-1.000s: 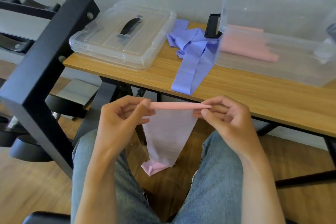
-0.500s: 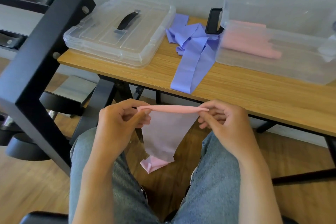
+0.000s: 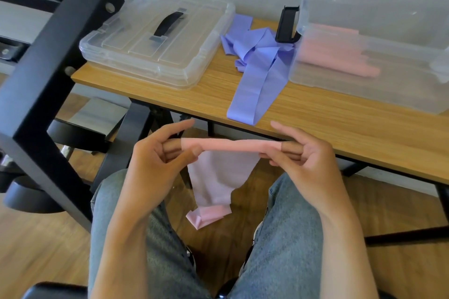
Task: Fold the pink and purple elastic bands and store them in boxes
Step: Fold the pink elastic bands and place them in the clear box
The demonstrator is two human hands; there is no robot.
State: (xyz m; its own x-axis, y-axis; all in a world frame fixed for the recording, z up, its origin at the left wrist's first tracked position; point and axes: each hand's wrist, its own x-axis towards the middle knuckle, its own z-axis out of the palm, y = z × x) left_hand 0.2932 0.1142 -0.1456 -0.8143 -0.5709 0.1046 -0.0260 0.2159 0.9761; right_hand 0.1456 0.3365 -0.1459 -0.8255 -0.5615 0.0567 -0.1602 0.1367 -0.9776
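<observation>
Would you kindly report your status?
Left hand, right hand both grip rolled soft pink elastic band, tail hanging. Loose purple elastic band waits on table. Nothing obstructing.

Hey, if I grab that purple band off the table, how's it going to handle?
Probably floppy: the purple band lies crumpled in loose folds on the table. Likely light, being thin and ribbon-like. One end reaches the table's edge, so it may trail when lifted.
</observation>
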